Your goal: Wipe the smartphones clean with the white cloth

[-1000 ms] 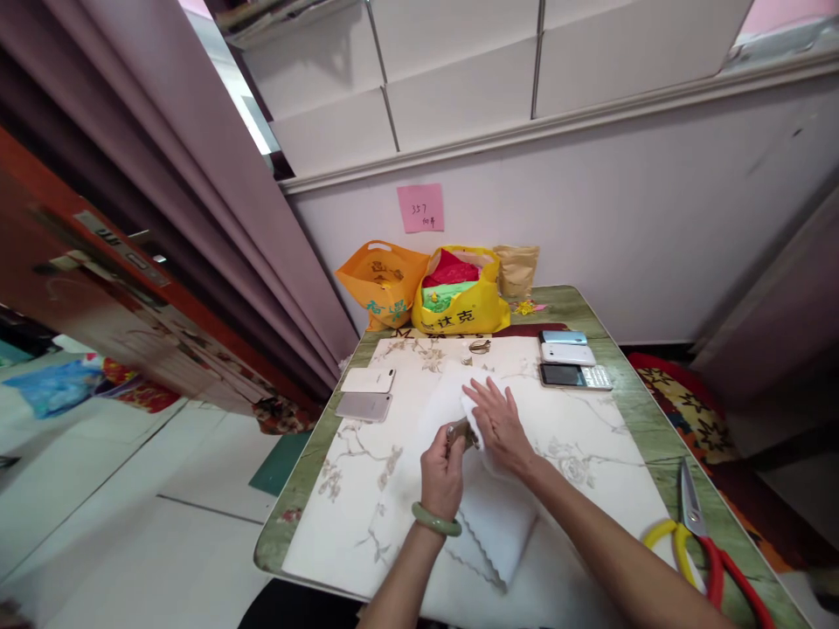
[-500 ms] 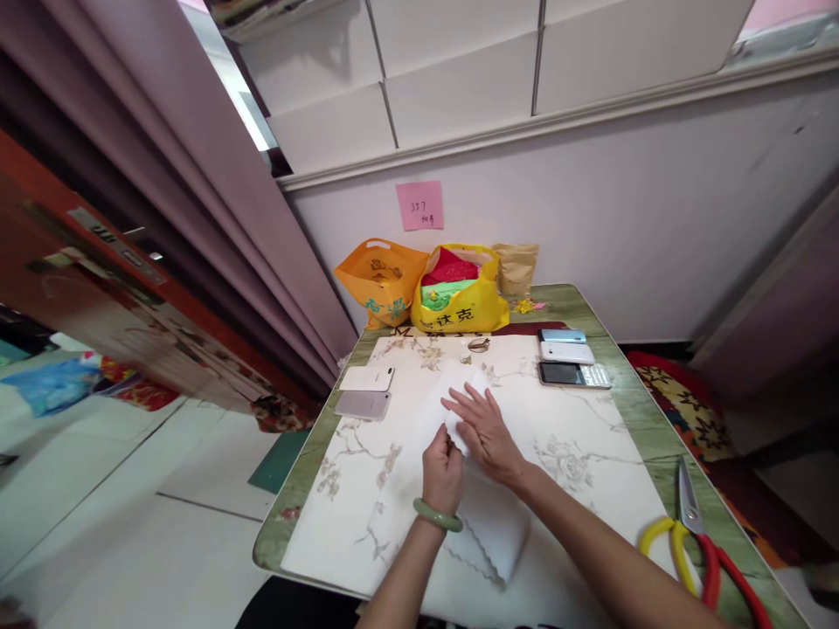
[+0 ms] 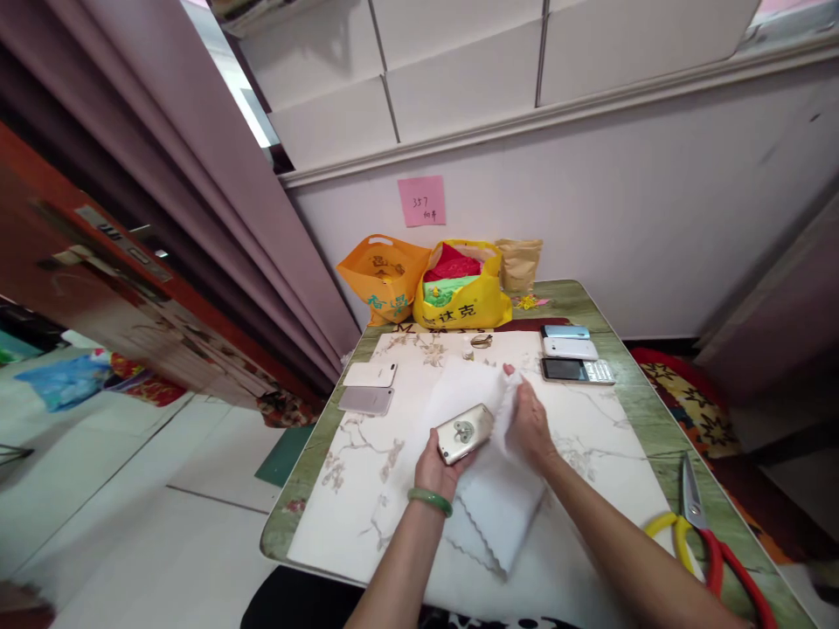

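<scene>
A gold smartphone (image 3: pixel 465 434) with a round ornament on its back lies tilted in my left hand (image 3: pixel 438 469), which is closed around its lower end. My right hand (image 3: pixel 530 421), to the right of the phone, grips a lifted edge of a white cloth (image 3: pixel 502 502) with a scalloped border. The cloth spreads under both hands on the floral table cover (image 3: pixel 354 515). A green bangle (image 3: pixel 430 501) circles my left wrist.
Two phones (image 3: pixel 365 400) lie at the left, and several more, including a keypad phone (image 3: pixel 577 371), at the right. Scissors with yellow and red handles (image 3: pixel 696 524) rest on the right edge. An orange bag (image 3: pixel 386 271), a yellow bag (image 3: pixel 462 306) and a brown pouch (image 3: pixel 521 262) stand at the back.
The gold phone, hidden under my hands before, now shows in my left hand. My right hand has moved right, off the phone, lifting a cloth edge with it.
</scene>
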{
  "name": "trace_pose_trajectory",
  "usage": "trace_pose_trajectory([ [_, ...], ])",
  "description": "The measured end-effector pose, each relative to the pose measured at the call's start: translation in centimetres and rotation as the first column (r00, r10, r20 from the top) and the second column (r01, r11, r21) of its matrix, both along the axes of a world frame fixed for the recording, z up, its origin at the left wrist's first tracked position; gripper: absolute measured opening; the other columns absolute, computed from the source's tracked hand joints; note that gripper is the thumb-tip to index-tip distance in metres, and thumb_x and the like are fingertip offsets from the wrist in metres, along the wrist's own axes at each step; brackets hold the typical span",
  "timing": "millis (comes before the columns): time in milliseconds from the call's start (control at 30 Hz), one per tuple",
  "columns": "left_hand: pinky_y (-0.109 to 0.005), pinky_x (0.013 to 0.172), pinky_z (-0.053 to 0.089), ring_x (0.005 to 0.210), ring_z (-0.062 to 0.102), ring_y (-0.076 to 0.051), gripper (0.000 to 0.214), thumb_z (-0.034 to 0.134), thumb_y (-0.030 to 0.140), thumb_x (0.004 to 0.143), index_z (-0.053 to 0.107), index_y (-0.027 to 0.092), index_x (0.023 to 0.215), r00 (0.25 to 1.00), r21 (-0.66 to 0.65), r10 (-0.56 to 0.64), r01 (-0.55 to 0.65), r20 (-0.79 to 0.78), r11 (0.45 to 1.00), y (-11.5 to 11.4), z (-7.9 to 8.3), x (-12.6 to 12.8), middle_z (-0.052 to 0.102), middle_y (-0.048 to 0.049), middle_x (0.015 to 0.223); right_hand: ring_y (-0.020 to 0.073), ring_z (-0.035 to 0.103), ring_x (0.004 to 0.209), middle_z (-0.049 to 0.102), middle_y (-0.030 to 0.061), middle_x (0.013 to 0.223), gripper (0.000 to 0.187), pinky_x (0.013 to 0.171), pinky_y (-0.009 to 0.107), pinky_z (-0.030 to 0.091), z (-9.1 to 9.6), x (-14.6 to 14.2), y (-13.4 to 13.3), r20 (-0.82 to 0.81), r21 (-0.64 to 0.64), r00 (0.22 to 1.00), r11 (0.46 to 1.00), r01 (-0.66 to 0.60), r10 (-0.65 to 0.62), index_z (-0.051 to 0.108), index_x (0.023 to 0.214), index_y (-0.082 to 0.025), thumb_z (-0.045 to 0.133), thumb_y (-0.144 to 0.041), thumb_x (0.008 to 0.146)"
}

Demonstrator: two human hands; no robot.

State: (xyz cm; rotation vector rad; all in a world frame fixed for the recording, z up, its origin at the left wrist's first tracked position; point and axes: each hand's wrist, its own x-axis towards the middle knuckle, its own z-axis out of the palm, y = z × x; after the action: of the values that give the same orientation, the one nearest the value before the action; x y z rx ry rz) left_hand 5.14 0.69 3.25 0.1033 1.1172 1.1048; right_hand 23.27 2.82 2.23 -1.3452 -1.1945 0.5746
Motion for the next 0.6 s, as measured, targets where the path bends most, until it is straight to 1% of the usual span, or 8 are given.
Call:
trace_pose_trajectory([
  [67, -0.049, 0.082, 0.056, 0.092, 0.069, -0.029, 0.041, 0.045, 0.041, 0.093, 0.058, 0.008, 0.114, 0.998, -0.003, -0.039, 0.039, 0.042, 0.999, 0.1, -0.7, -0.2, 0.069, -0.0186, 0.109, 0.0201, 0.039, 0.135, 0.045, 0.0109, 0.145, 0.055, 0.113, 0.041, 0.031, -0.2, -1.1, -0.2, 0.126, -0.002, 0.988, 0.996, -0.086, 0.085, 0.044, 0.141, -0.016, 0.023, -0.045, 0.099],
  [167, -0.049, 0.084, 0.055, 0.093, 0.068, -0.028, 0.044, 0.044, 0.042, 0.093, 0.057, 0.009, 0.119, 0.996, 0.023, -0.066, 0.064, 0.057, 0.998, -0.1, -1.4, -0.6, 0.069, -0.0177, 0.109, 0.0241, 0.042, 0.133, 0.047, 0.0126, 0.142, 0.053, 0.112, 0.046, 0.034, -0.8, -1.9, -0.6, 0.309, 0.046, 0.951, 0.999, -0.028, 0.012, 0.043, 0.141, -0.016, 0.037, -0.044, 0.096],
  [233, -0.047, 0.083, 0.056, 0.091, 0.068, -0.027, 0.042, 0.046, 0.040, 0.093, 0.058, 0.009, 0.119, 0.996, 0.039, -0.072, 0.070, 0.058, 0.997, -0.2, -1.7, -0.7, 0.069, -0.0172, 0.109, 0.0233, 0.044, 0.130, 0.051, 0.0104, 0.139, 0.047, 0.110, 0.046, 0.036, -0.9, -2.0, -1.3, 0.423, 0.105, 0.906, 0.992, -0.063, 0.012, 0.046, 0.139, -0.020, 0.039, -0.038, 0.097],
  [300, -0.045, 0.080, 0.057, 0.090, 0.069, -0.026, 0.039, 0.050, 0.036, 0.091, 0.058, 0.009, 0.117, 0.997, 0.069, -0.059, 0.056, 0.043, 0.996, -0.4, -1.9, -0.6, 0.069, -0.0169, 0.109, 0.0202, 0.044, 0.131, 0.052, 0.0068, 0.139, 0.044, 0.110, 0.042, 0.037, -0.9, -2.0, -2.1, 0.553, 0.086, 0.818, 0.967, -0.241, 0.155, 0.046, 0.140, -0.024, 0.036, -0.031, 0.098],
  [400, -0.043, 0.076, 0.059, 0.093, 0.068, -0.026, 0.034, 0.054, 0.030, 0.089, 0.059, 0.010, 0.117, 1.000, 0.135, -0.015, 0.015, 0.005, 0.991, -0.7, -2.1, -0.2, 0.068, -0.0163, 0.112, 0.0197, 0.036, 0.137, 0.042, 0.0055, 0.148, 0.051, 0.112, 0.042, 0.032, -1.5, -2.2, -2.7, 0.713, -0.092, 0.597, 0.892, -0.442, 0.369, 0.032, 0.148, -0.024, 0.035, -0.036, 0.099],
  [467, -0.044, 0.077, 0.059, 0.095, 0.067, -0.027, 0.034, 0.055, 0.028, 0.088, 0.059, 0.010, 0.116, 1.000, 0.159, -0.006, 0.004, 0.012, 0.987, -0.8, -2.1, -0.1, 0.067, -0.0169, 0.115, 0.0224, 0.033, 0.139, 0.037, 0.0077, 0.150, 0.056, 0.113, 0.047, 0.026, -2.2, -2.3, -2.6, 0.768, -0.182, 0.514, 0.900, -0.397, 0.382, 0.026, 0.150, -0.022, 0.035, -0.043, 0.099],
  [567, -0.045, 0.079, 0.058, 0.096, 0.067, -0.028, 0.034, 0.056, 0.029, 0.088, 0.060, 0.009, 0.115, 0.999, 0.152, -0.008, 0.001, 0.046, 0.988, -0.9, -2.1, -0.2, 0.066, -0.0182, 0.116, 0.0279, 0.032, 0.139, 0.037, 0.0140, 0.149, 0.063, 0.114, 0.056, 0.016, -3.2, -2.3, -2.5, 0.815, -0.189, 0.513, 0.960, -0.204, 0.270, 0.028, 0.149, -0.018, 0.034, -0.052, 0.097],
  [600, -0.045, 0.079, 0.058, 0.096, 0.067, -0.028, 0.035, 0.056, 0.030, 0.088, 0.060, 0.009, 0.115, 0.999, 0.145, -0.003, -0.004, 0.051, 0.989, -0.9, -2.1, -0.3, 0.067, -0.0182, 0.115, 0.0293, 0.031, 0.139, 0.036, 0.0157, 0.149, 0.067, 0.114, 0.057, 0.013, -3.3, -2.3, -2.6, 0.828, -0.172, 0.503, 0.966, -0.191, 0.247, 0.027, 0.149, -0.016, 0.035, -0.056, 0.095],
])
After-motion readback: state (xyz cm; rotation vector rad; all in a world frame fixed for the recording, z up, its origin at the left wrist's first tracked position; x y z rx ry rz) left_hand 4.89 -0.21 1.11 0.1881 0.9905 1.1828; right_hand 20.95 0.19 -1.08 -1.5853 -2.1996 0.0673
